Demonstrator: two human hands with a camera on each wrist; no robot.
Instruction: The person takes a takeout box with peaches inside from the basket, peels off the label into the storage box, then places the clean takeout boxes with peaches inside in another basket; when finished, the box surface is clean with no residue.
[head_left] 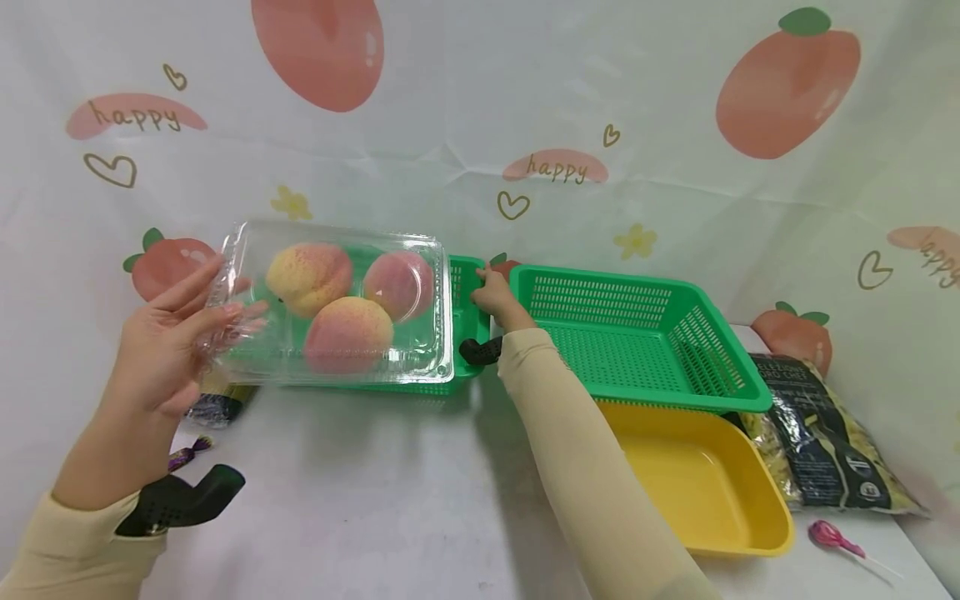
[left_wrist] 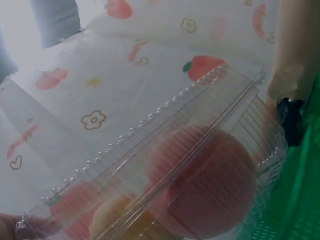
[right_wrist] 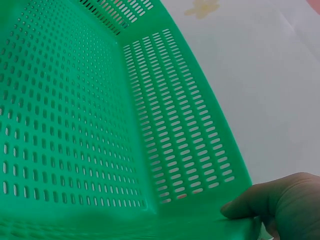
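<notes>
Against peach-print cloth, your left hand (head_left: 161,350) grips the ribbed clear clamshell (head_left: 337,304) of peaches at left-centre, your right hand (head_left: 497,296) pinching the perforated green basket (head_left: 420,385) rim.

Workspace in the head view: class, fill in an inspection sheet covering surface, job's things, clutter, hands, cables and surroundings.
Surface: white table.
Job's things: clear clamshell box with three peaches, held above a green basket.
Clutter: second green basket on a yellow tray; pasta bag; lollipop; wrapped candy.
Hands: left hand holds the box's end; right hand grips the first basket's rim.
Cables: nothing seen.
Surroundings: peach-printed "happy" backdrop.
</notes>
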